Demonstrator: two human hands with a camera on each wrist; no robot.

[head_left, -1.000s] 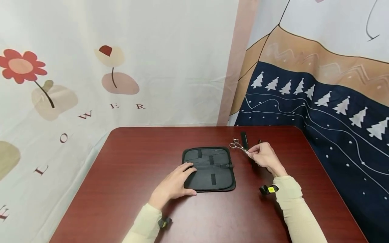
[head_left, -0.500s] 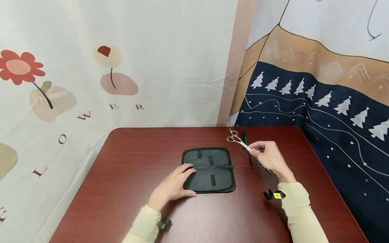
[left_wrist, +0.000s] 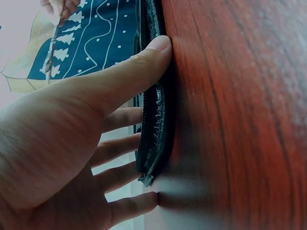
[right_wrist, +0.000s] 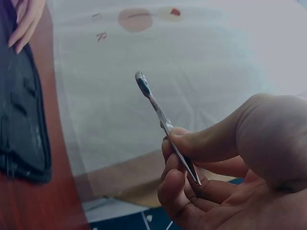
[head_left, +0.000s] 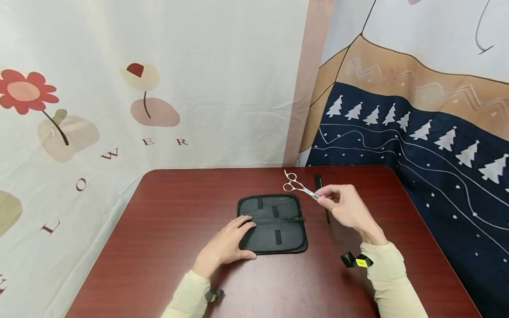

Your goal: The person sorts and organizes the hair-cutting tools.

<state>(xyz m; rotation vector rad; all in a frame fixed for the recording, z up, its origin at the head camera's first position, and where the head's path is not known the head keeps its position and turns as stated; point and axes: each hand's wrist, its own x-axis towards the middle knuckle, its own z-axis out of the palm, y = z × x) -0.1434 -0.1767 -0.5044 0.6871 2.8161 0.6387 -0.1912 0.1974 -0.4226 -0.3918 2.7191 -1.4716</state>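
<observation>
Near the middle of the table lies a black zip case (head_left: 272,238), unfolded, with small elastic loops on its inside. My left hand (head_left: 226,243) rests on its left edge, fingers fairly straight. In the left wrist view the thumb of that hand (left_wrist: 62,139) touches the zipped edge. Silver scissors (head_left: 302,187) are pinched by the blades between the thumb and fingers of my right hand (head_left: 347,207), above the table and right of the case. Their finger rings point away to the upper left. The right wrist view shows the scissors (right_wrist: 163,120) nearly edge-on.
A black comb (head_left: 318,181) lies on the table behind the right hand, which partly covers it. The reddish-brown table (head_left: 179,194) ends at printed curtains (head_left: 230,88) at the back. Dark blue cloth with white trees (head_left: 437,176) hangs along the right side.
My right hand has raised the scissors off the table and carried them left, toward the case. Its pinch on the blades persists. The left hand stays in place on the case.
</observation>
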